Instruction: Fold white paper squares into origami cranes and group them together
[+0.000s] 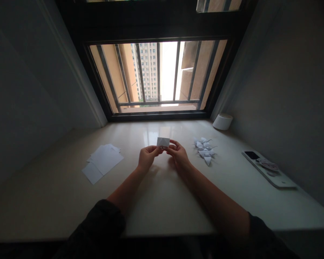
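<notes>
Pale sill (164,208) under barred window (158,75) | left hand (148,155), right hand (179,153): fingers pinching 1 small paper (163,141) along lower edge | likely light, easily creased; best held by edges

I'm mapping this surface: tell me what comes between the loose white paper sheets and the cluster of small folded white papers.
In the head view, the left hand and right hand, holding a small white paper rectangle, appear between them.
</notes>
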Available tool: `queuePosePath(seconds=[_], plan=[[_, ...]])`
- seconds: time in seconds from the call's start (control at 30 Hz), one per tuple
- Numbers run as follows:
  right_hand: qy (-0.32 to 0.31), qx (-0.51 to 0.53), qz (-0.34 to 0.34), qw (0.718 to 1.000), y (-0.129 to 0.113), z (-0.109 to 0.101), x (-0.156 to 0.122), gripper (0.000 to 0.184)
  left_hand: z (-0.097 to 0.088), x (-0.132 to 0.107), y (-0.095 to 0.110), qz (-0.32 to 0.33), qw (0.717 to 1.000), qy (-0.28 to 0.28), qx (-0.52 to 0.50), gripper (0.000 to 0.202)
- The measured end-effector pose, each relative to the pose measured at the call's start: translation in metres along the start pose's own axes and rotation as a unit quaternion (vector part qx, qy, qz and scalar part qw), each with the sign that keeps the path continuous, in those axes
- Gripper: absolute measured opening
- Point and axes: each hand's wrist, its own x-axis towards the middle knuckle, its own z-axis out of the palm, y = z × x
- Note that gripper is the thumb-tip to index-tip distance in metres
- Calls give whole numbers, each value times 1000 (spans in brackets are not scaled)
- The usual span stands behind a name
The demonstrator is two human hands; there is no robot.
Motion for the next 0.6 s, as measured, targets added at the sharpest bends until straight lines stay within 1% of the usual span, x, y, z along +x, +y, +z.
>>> queuePosePath(seconds=[0.2, 0.33, 0.5, 0.6], plan=[[26, 6, 7, 1000, 0, 2, 0, 44, 1, 1, -5, 12, 1000, -7, 4, 36], [24, 8, -1, 1000, -3, 3, -2, 38, 2, 2, -8, -2, 1000, -13, 0, 37], [41, -9, -22, 999, -4, 3, -3, 41, 2, 3, -9, -16, 1000, -20, -8, 39], [41, -30, -37, 998, -5, 4, -4, 43, 2, 2, -8, 6, 1000, -18, 24, 37]])
